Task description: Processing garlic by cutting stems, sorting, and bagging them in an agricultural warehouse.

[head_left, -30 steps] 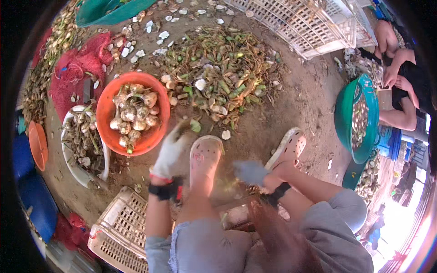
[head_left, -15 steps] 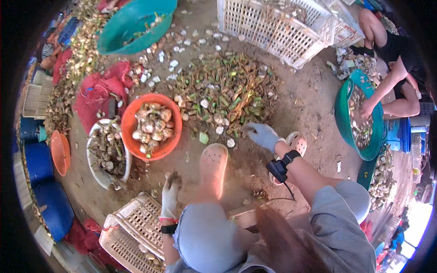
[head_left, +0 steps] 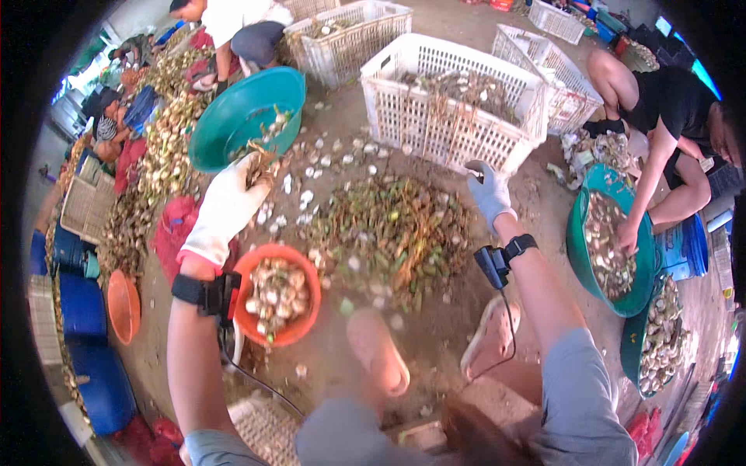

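Observation:
My left hand [head_left: 231, 194], in a dirty white glove, is raised at left of centre with curled fingers on brownish matter that I cannot make out, just below the teal basin [head_left: 233, 116] in the picture. My right hand [head_left: 488, 193], in a pale grey-blue glove, is open with loosely bent fingers, in front of the white crate [head_left: 443, 124] holding debris. Between and below my hands lie a heap of green-brown plant trimmings [head_left: 388, 233] and an orange basin [head_left: 311, 276] of garlic bulbs. My sandalled feet are below the heap.
A co-worker [head_left: 668, 147] at right reaches into a green tub [head_left: 579, 248]. More people [head_left: 237, 23] are at back left beside piled garlic [head_left: 163, 124]. More white crates [head_left: 326, 58] stand behind. Blue containers [head_left: 101, 388] and a small orange basin [head_left: 124, 307] line the left side.
Both my hands have moved up and forward, away from my legs toward the crate and teal basin. The view has lifted, showing more background crates and people.

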A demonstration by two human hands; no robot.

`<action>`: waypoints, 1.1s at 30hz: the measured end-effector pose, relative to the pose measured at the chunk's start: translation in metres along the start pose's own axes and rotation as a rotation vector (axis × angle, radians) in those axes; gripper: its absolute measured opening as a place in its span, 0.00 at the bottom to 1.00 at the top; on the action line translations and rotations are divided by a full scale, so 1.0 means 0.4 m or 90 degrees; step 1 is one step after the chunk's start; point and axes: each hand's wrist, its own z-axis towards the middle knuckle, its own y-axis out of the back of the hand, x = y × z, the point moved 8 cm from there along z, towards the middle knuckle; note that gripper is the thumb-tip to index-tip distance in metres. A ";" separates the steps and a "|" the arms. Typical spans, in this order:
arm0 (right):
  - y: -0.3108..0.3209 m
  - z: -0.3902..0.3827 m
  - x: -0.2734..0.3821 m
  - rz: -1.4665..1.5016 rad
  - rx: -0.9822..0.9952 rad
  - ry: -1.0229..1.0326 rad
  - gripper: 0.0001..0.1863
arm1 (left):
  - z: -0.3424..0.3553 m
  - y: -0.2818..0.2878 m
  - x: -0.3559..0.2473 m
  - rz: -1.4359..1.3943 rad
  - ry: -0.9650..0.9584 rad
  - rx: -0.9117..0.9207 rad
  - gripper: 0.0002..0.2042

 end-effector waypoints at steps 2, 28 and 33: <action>0.000 0.121 0.035 0.006 0.005 0.039 0.13 | 0.117 -0.026 0.028 0.012 -0.072 -0.155 0.16; -0.328 -0.007 -0.123 0.864 0.308 -0.406 0.28 | 0.126 -0.657 0.271 -0.006 0.289 -0.119 0.20; -0.379 -0.115 0.022 0.459 0.420 -0.214 0.17 | 0.046 -0.668 -0.006 -0.032 -0.131 0.042 0.27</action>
